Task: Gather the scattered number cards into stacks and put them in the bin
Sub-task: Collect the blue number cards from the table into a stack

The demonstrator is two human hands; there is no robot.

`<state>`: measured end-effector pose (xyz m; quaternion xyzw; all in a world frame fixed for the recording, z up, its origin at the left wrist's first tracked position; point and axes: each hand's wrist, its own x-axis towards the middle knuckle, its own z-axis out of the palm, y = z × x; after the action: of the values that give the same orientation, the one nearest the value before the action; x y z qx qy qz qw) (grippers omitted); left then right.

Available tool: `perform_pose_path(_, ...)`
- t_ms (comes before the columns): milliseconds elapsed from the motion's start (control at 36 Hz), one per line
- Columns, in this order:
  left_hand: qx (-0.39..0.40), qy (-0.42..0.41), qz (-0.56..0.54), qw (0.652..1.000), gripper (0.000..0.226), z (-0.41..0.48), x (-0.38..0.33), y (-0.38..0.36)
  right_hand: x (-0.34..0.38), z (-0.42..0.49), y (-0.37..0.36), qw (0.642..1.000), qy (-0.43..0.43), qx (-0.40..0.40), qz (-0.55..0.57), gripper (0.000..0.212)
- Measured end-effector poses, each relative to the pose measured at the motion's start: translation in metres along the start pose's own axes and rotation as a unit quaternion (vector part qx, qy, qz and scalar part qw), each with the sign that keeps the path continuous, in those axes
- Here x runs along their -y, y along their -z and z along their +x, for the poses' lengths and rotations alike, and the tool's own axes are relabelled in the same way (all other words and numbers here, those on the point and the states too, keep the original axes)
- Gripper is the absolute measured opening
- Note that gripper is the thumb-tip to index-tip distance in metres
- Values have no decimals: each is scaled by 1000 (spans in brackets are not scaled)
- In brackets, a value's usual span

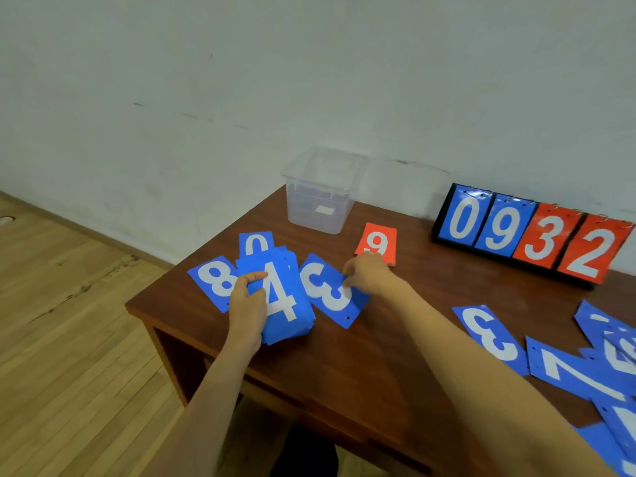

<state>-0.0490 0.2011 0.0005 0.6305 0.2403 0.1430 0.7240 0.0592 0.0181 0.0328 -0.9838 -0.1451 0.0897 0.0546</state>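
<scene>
Left hand (246, 304): fingers curled, gripping blue card stack (280, 304), 4 on top, low over table (344, 373)
Right hand (368, 275): fingertips pinching edge of blue 3 card (327, 294), just beside stack
Clear bin (321, 201): behind cards, at table's far edge

Brown desk (327, 366): clear bin (320, 197) far-left corner, flip scoreboard (530, 235) far edge, red 9 card (377, 241) between, blue cards (492, 339) scattered right edge.

We count one clear bin (320, 201), one scoreboard (530, 235) with four digit panels, and one loose red card (377, 241). Three single blue cards (211, 280) and one blue stack (280, 304) lie at left. We cannot count the overlapping blue heap (568, 371) at right.
</scene>
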Motion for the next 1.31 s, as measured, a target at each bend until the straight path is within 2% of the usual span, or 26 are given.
perform_pose_path(167,43,-21,54,997,25,-10,4,-21,-38,-40,47,980,-63,-165,87,23)
perform_pose_path(278,65,-29,66,995,29,-19,4,-38,-53,-67,62,949,-26,-238,206,26)
perform_pose_path(389,83,-17,58,995,25,-27,4,-51,-65,-89,61,917,-16,-231,325,24)
perform_pose_path(528,98,40,21,994,16,-33,5,-60,-76,-104,49,914,-4,-179,363,15)
perform_pose_path(639,109,67,-12,992,17,-38,3,-61,-66,-106,35,896,12,-141,421,14)
perform_pose_path(806,107,62,-60,990,10,-39,-2,-62,-28,-87,10,887,23,-180,425,20)
perform_pose_path(889,101,38,-71,992,13,-37,-5,-57,-5,-75,3,908,61,-196,366,22)
perform_pose_path(972,84,14,-54,995,14,-28,-3,-48,14,-61,-2,940,122,-186,260,21)
perform_pose_path(1056,64,0,-66,996,17,-14,0,-34,30,-44,-8,952,162,-170,197,25)
perform_pose_path(1139,45,-22,-74,996,13,0,2,-19,45,-23,-12,949,172,-158,213,35)
perform_pose_path(1222,-7,-41,-47,998,17,17,2,-1,62,1,-12,944,129,-144,268,36)
perform_pose_path(1306,-60,-44,-18,997,17,35,-1,18,79,30,-16,957,95,-110,250,38)
